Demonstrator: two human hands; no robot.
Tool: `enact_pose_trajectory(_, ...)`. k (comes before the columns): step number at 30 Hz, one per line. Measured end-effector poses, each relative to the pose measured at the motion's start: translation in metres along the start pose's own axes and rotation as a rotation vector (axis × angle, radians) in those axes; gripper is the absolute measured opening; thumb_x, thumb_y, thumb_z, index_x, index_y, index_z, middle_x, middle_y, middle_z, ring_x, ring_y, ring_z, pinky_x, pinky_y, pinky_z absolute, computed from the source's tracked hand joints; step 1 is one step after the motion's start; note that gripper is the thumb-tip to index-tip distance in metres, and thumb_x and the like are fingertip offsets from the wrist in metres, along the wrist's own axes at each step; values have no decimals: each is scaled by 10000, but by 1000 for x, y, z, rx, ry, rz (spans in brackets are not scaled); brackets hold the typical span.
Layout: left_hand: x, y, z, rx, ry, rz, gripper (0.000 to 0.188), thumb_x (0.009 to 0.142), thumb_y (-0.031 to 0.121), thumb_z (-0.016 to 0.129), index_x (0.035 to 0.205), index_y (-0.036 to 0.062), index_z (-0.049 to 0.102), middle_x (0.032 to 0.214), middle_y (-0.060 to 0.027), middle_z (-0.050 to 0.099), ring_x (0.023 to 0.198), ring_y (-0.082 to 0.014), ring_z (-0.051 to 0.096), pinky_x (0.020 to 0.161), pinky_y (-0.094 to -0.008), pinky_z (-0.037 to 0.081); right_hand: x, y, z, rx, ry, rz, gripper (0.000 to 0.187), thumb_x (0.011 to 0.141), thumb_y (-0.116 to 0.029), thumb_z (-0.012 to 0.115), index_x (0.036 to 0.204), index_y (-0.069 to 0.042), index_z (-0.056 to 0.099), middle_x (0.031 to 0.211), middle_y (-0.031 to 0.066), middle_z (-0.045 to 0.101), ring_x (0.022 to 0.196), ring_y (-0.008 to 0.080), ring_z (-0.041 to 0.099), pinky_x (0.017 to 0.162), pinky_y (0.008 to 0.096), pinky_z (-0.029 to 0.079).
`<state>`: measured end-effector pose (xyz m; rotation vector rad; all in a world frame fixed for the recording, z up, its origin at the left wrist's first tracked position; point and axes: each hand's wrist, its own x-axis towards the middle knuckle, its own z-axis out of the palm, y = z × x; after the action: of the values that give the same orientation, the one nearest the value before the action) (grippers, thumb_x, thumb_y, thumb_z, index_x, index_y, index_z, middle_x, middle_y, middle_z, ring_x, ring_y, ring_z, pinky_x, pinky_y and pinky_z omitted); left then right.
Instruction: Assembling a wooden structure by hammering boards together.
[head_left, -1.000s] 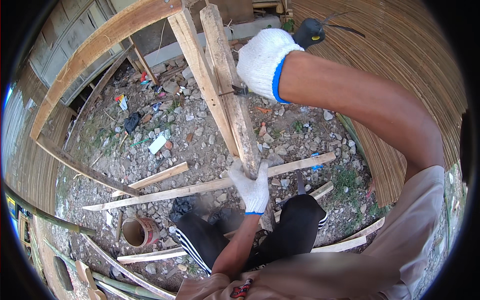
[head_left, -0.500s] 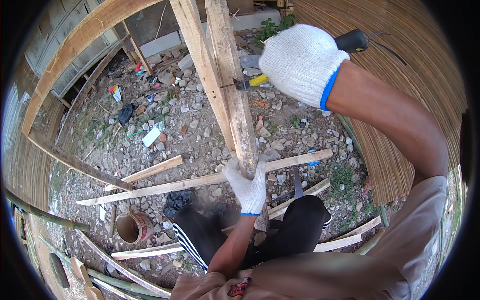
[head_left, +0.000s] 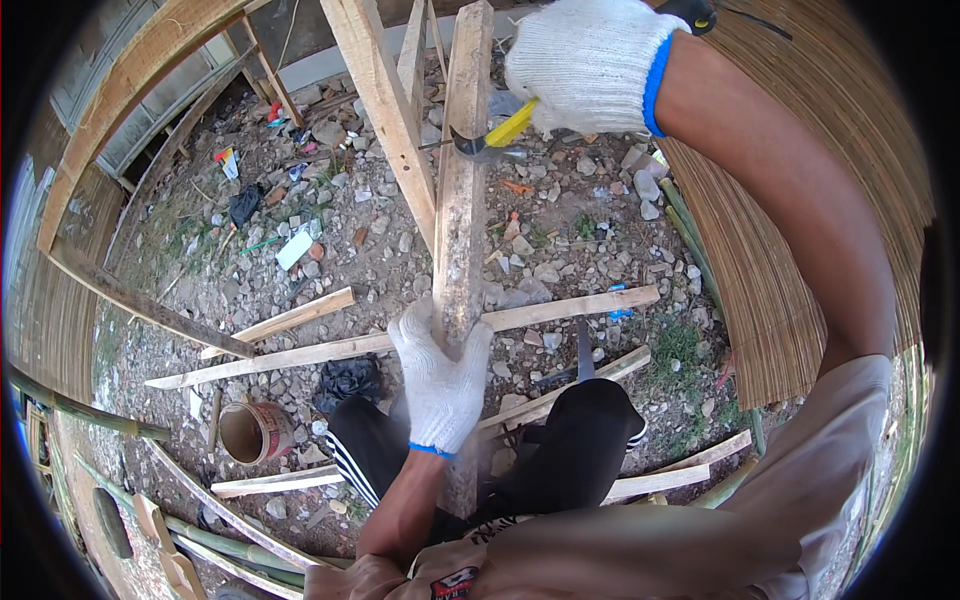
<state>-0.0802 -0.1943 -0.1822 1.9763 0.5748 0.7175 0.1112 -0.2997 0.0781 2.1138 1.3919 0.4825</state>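
My right hand (head_left: 590, 70), in a white knit glove with a blue cuff, is closed round a claw hammer (head_left: 512, 125) with a yellow and black handle. The hammer's dark metal head lies against the upper part of a long wooden beam (head_left: 462, 215). A thin nail (head_left: 434, 146) shows beside that head, in the gap between the beam and a slanted wooden post (head_left: 385, 115). Lower down, my gloved left hand (head_left: 440, 375) grips the beam, thumb on one side and fingers on the other. The beam's lower end runs down between my knees.
Loose wooden strips (head_left: 560, 310) lie across the stony ground. A bucket (head_left: 255, 433) and a black plastic bag (head_left: 346, 384) are left of my legs. Near my right knee is a saw blade (head_left: 584, 350). A curved wooden frame (head_left: 130, 85) rises left; a slatted bamboo panel (head_left: 755, 270) stands right.
The beam has swung away from the slanted post, opening a gap where the nail shows. Both hands have shifted slightly left, the right also upward with the hammer, the left a little lower.
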Motion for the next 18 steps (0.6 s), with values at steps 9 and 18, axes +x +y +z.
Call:
enact_pose_trajectory(9, 12, 28, -20, 200, -13, 147, 628, 866, 172, 779, 1329, -93, 448, 1251, -247, 448, 1159, -383, 560, 1012, -442, 480, 16, -8, -28, -76, -75, 24, 264, 881, -230, 653, 1005, -65, 818, 1024, 155, 782, 997, 321, 742, 1009, 475, 494)
enact_pose_trajectory(18, 16, 18, -11, 94, 32, 78, 673, 867, 183, 778, 1401, -77, 461, 1291, -242, 482, 1201, -343, 565, 1039, -418, 469, 22, -4, -1, -457, 234, -9, 307, 909, -309, 597, 889, -112, 832, 923, 88, 792, 979, 251, 726, 1246, 509, 173)
